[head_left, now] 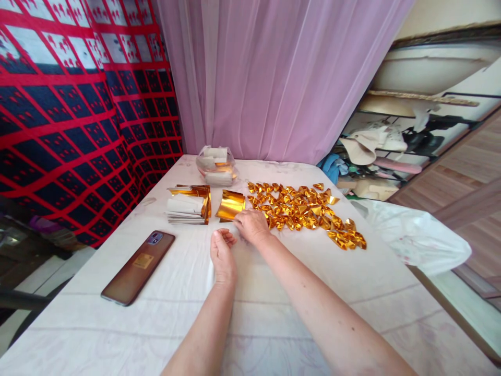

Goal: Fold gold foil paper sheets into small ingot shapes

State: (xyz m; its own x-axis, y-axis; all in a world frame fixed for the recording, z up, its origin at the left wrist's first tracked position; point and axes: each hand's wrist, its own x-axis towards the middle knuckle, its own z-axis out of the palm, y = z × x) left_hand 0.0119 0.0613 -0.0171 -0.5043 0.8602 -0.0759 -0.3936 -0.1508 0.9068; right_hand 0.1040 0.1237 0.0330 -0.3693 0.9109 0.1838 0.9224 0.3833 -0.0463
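Observation:
My right hand (252, 225) reaches over the table, its fingers pinched together at the near right corner of a gold foil paper (230, 205), which lies in a small, slightly curled stack. Just nearer to me, my left hand (223, 255) is raised on its side with loosely curved fingers, and no object shows in it. To the right of my right hand spreads a large group of folded gold foil pieces (301, 208). Left of the foil paper lies a thicker stack of sheets (188, 206), some with white backs up and some gold.
A clear plastic bag (216, 166) with more sheets stands at the table's far edge. On the left lies a brown phone (139, 267). A white cloth (188, 324) covers the table. Beyond the right edge are a white plastic bag (426, 235) and a loaded shelf rack (395, 141).

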